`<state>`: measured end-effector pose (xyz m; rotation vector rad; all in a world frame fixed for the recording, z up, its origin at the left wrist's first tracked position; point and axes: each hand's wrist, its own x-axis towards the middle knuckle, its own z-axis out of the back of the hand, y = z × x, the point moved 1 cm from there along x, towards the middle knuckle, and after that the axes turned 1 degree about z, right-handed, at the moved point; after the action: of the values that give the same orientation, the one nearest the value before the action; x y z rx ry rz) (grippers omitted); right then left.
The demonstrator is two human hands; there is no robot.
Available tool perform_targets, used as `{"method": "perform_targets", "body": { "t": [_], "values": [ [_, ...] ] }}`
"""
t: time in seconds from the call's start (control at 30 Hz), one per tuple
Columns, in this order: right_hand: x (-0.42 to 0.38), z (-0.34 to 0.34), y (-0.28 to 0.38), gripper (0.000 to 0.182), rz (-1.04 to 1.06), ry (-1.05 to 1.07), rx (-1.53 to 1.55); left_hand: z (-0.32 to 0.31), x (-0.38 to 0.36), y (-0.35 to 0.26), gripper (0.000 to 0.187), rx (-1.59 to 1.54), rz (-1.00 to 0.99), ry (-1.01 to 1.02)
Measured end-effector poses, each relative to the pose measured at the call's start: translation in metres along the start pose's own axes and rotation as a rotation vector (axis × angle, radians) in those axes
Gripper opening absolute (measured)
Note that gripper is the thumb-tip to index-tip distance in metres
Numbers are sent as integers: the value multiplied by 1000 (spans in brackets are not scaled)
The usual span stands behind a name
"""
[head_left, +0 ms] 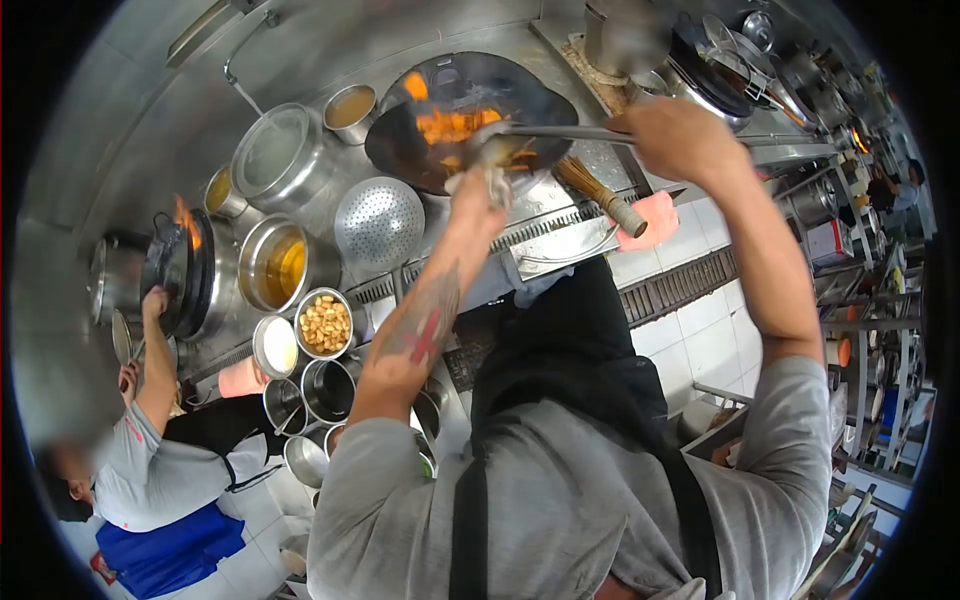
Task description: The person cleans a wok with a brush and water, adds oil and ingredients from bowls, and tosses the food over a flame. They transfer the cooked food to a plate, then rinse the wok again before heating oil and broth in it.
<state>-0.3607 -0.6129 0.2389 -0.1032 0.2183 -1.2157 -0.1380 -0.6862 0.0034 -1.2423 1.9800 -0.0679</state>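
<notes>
My left hand is closed on a pale cloth at the near rim of a black wok. Orange food pieces lie in the wok, and one orange clump is above its far left side. My right hand grips the handle end of a long metal ladle, which reaches left over the wok. The ladle's bowl is blurred by motion near my left hand. A bamboo brush lies just right of the wok, by a pink cloth.
Left of the wok are a perforated strainer, a large lidded pot, a pot of yellow oil and a bowl of browned cubes. Farther left, a co-worker holds another wok near flames. Shelves line the right.
</notes>
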Motion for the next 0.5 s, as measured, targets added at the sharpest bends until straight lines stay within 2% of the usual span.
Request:
{"method": "perform_targets", "body": {
  "t": [0.03,0.1,0.13,0.2,0.27,0.3,0.33,0.37,0.4,0.43,0.5],
  "values": [
    [16,-10,9,33,-6,-4,1,-12,5,-6,18,63,0,-17],
    [49,-56,31,36,-157,16,-47,34,73,29,17,40,-20,65],
    [48,-69,34,36,-159,8,-47,49,80,43,17,44,-25,70],
    [27,-96,39,45,-254,-175,200,79,67,68,15,72,-29,86],
    [-17,-135,38,51,-322,-291,322,78,39,66,14,109,-13,51],
    [-32,-123,44,51,-321,-294,321,75,30,62,13,146,3,9],
    [-48,-106,48,52,-367,-42,673,68,35,53,12,185,-29,-59],
    [-60,-96,50,53,-405,224,1022,46,26,37,11,168,-49,-29],
    [-55,-91,45,52,-513,160,1275,29,21,21,11,176,-2,29],
    [-44,-89,31,52,-511,169,1275,7,8,12,12,108,-18,-65],
    [-12,-82,-2,37,-517,169,1797,-18,-4,-4,12,72,31,-55]
  ]
}}
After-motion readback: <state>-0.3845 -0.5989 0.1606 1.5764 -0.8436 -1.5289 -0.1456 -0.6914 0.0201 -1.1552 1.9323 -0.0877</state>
